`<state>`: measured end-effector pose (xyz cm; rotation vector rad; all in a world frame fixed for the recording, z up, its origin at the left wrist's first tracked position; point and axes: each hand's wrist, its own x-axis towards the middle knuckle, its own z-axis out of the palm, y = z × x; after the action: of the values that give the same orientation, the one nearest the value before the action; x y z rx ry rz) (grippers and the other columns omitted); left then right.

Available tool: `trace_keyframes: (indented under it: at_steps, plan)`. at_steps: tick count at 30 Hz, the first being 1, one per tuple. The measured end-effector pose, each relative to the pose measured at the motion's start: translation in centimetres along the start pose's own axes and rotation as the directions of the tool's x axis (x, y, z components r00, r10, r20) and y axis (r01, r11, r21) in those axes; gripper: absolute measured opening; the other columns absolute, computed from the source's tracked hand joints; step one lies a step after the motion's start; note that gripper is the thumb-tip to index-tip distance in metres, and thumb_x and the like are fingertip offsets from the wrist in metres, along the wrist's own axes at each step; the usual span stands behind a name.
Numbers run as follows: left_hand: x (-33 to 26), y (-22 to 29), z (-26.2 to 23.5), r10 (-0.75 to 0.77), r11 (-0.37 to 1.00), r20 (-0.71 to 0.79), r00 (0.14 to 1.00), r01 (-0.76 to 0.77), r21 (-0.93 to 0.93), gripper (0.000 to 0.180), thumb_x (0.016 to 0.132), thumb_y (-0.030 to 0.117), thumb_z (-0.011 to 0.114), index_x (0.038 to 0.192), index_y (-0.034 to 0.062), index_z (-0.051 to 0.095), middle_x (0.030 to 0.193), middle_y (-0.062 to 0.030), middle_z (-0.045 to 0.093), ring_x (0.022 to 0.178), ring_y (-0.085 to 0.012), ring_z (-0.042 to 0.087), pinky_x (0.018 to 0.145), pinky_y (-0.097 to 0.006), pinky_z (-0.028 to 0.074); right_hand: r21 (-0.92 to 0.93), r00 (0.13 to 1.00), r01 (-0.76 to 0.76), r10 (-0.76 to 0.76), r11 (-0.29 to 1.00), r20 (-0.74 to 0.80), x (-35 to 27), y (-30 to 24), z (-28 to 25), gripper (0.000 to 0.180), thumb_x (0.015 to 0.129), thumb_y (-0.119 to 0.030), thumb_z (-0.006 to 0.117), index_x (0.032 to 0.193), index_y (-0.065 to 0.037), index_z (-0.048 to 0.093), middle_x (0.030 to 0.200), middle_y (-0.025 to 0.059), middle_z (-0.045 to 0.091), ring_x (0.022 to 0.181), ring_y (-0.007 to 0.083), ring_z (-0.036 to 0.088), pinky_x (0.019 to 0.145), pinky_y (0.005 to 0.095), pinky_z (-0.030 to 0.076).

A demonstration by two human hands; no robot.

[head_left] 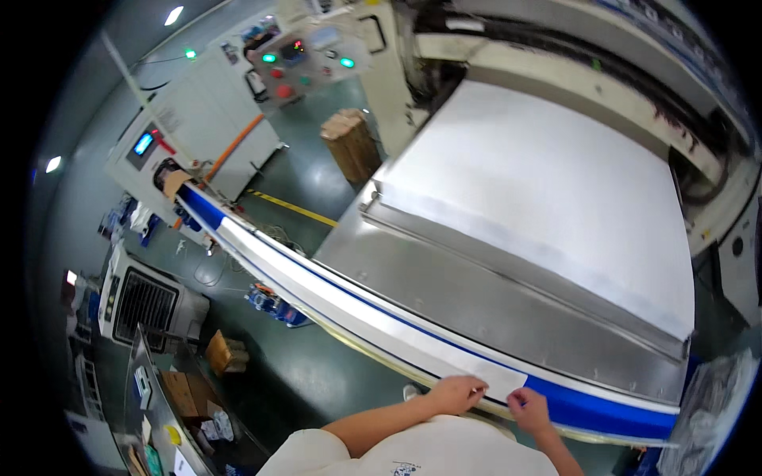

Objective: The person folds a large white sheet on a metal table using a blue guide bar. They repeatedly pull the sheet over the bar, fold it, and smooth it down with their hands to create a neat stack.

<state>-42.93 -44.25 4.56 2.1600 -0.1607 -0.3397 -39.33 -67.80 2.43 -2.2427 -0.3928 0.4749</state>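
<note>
A long trough [341, 327] with a blue belt [595, 408] runs across in front of me, and a white strip [381, 325] lies along it. The strip ends where bare blue belt shows at the right. My left hand [458, 394] is at the trough's near edge, its fingers curled together by the strip. Just right of it, my right hand [530, 408] is closed in a pinch close to the strip's end. What either set of fingertips holds, if anything, is too small to make out.
Beyond the trough, a large white sheet stack [548, 190] rests on a metal table [468, 278] beneath a machine frame. A control panel [305, 63], wooden block [349, 143], air cooler [151, 297] and cluttered bench [171, 420] stand to the left. Clear plastic [702, 404] lies far right.
</note>
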Motion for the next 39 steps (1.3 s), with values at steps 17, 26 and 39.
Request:
trace_keyframes:
  at_steps: [17, 26, 39]
  plan:
    - [-13.7, -10.1, -3.1, -0.329, 0.944, 0.024, 0.944, 0.330, -0.024, 0.028, 0.085, 0.028, 0.053, 0.101, 0.0076, 0.063, 0.097, -0.0137, 0.064, 0.090, -0.0306, 0.061, 0.079, -0.038, 0.048, -0.179, 0.901, 0.336, -0.259, 0.925, 0.348, -2.2, -9.6, 8.1, 0.016, 0.077, -0.024, 0.057, 0.080, -0.010, 0.063, 0.078, 0.0118, 0.061, 0.076, 0.0313, 0.059, 0.067, 0.0410, 0.046]
    - [-12.8, -8.4, -4.8, -0.198, 0.966, 0.040, 0.979, 0.202, -0.161, 0.034, 0.088, 0.036, 0.052, 0.099, 0.0057, 0.063, 0.093, -0.0153, 0.065, 0.087, -0.0309, 0.061, 0.076, -0.037, 0.048, -0.237, 0.876, 0.383, -0.269, 0.893, 0.401, -0.3, -10.5, 11.8, 0.022, 0.082, -0.034, 0.056, 0.081, -0.013, 0.062, 0.077, 0.0082, 0.063, 0.070, 0.0306, 0.061, 0.058, 0.0428, 0.048]
    - [-12.3, -8.4, -5.8, -0.249, 0.938, 0.198, 0.948, 0.287, -0.194, 0.049, 0.089, 0.048, 0.047, 0.094, 0.0028, 0.065, 0.085, -0.0160, 0.064, 0.080, -0.0270, 0.061, 0.073, -0.035, 0.046, -0.167, 0.796, 0.555, -0.462, 0.815, 0.391, 1.4, -11.2, 13.4, 0.028, 0.085, -0.036, 0.055, 0.074, -0.011, 0.060, 0.068, 0.0101, 0.060, 0.064, 0.0309, 0.060, 0.055, 0.0417, 0.047]
